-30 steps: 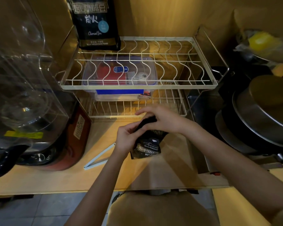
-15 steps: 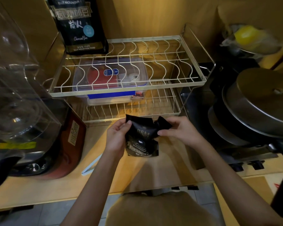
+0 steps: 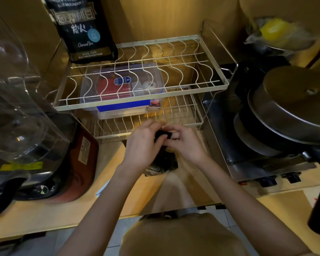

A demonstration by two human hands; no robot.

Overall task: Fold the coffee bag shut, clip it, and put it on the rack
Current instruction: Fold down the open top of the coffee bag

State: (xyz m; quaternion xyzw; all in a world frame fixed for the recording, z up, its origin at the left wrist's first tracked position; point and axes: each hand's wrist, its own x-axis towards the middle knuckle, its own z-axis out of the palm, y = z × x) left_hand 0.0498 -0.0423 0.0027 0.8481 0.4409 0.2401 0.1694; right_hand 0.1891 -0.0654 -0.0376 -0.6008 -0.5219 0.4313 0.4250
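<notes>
A small black coffee bag (image 3: 160, 164) stands on the wooden counter, just in front of the white wire rack (image 3: 142, 105). My left hand (image 3: 143, 145) and my right hand (image 3: 184, 143) both grip its top, which is bunched between my fingers. Only the bag's lower printed part shows below my hands. A pale blue clip (image 3: 102, 188) lies on the counter to the left, mostly hidden behind my left forearm.
A large black coffee bag (image 3: 81, 28) stands on the rack's upper tier at the back left. A clear lidded box (image 3: 122, 89) sits on the lower tier. A glass-jar appliance (image 3: 17, 111) is on the left. Stacked pans (image 3: 284, 115) sit on a stove at right.
My hands were apart, holding the bag's top open wide. They have come together over the top, which is now gathered between my fingers.
</notes>
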